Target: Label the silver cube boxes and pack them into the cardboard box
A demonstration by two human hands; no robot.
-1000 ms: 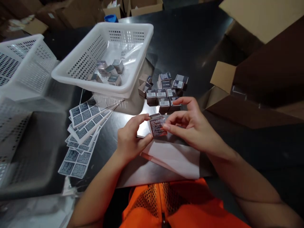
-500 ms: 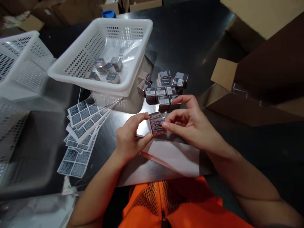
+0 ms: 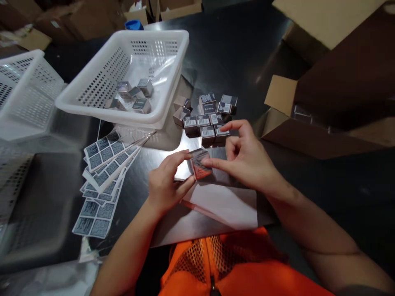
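Head view: left hand (image 3: pixel 163 185) pinches a small box (image 3: pixel 200 163) between thumb and fingertips, low over the dark table (image 3: pixel 240 53). Right hand (image 3: pixel 247 158) meets it from the other side, index finger laid flat across the box's labelled face, other fingers lifted. Label sheets (image 3: pixel 105 172) fan out to the left, just below a white basket (image 3: pixel 123 78).

I can't read the blurred label on the small box (image 3: pixel 200 165); the left basket (image 3: pixel 21 94) and right carton (image 3: pixel 336 102) run off-frame.
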